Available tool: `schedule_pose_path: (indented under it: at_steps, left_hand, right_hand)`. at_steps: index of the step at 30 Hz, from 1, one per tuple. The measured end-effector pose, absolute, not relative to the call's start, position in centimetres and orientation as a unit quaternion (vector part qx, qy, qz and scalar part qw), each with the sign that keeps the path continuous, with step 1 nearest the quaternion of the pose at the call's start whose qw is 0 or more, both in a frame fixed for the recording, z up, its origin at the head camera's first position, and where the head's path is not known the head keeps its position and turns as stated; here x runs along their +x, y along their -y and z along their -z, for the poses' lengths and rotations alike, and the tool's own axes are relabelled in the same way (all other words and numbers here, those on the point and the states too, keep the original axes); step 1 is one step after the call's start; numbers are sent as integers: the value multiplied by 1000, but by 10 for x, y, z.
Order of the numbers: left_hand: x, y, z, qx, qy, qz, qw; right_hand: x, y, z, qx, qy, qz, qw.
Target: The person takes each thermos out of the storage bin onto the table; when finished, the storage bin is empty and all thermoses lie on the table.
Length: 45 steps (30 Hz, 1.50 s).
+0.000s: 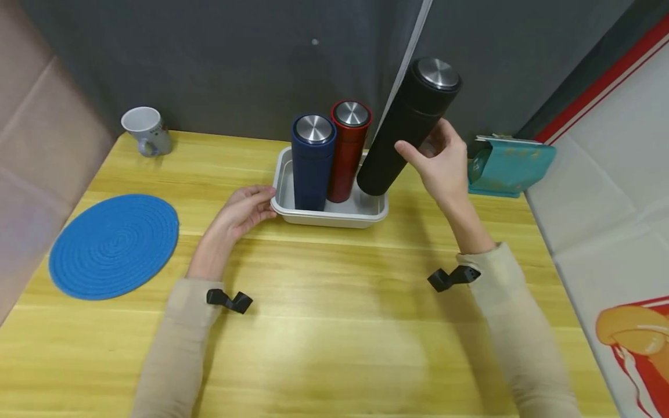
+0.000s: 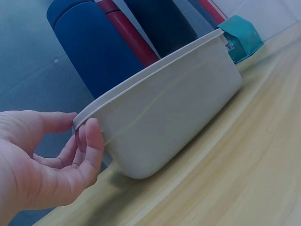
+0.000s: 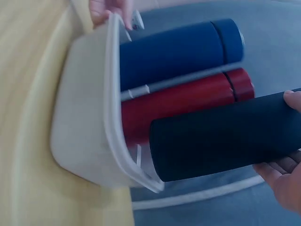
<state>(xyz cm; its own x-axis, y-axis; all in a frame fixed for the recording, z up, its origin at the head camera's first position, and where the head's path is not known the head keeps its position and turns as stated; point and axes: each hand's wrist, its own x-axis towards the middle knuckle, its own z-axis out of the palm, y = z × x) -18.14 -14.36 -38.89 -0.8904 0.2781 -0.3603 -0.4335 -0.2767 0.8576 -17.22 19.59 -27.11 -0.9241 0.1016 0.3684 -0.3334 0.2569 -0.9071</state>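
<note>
A yellow, wood-grained table runs from a pale, pinkish wall on the left to a white wall with a red border on the right; a dark grey panel rises behind its far edge. At the far left corner stands a white, patterned mug, and along the left edge lies a round, blue, coiled mat. Near the middle of the far edge sits a rectangular, off-white tray. In it 2 cylindrical flasks with steel-topped lids stand upright: a blue flask, then a red flask. Near the far right corner rests a teal packet.

The left hand pinches the tray's left rim, thumb above, fingers curled beneath. The right hand grips a black, cylindrical flask between thumb and fingers; it tilts, top to the right, its base over the tray's right end. Whether they touch is unclear.

Markings on the mug and packet are too small to read.
</note>
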Motion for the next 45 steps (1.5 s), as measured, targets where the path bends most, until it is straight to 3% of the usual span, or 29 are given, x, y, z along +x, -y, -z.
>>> schedule_pose_path:
  at_steps: [11,27,45]
  left_hand:
    - [-179,148,388,-67,-553,-800,224]
    - [-179,153,386,-74,-552,-797,233]
    - [-180,152,387,-70,-551,-799,229]
  right_hand:
    - [-187,-237,271,59,772,-592,222]
    - [-201,-248,329,4,816,-559,144]
    - [-188,-231,320,13,822,-554,134]
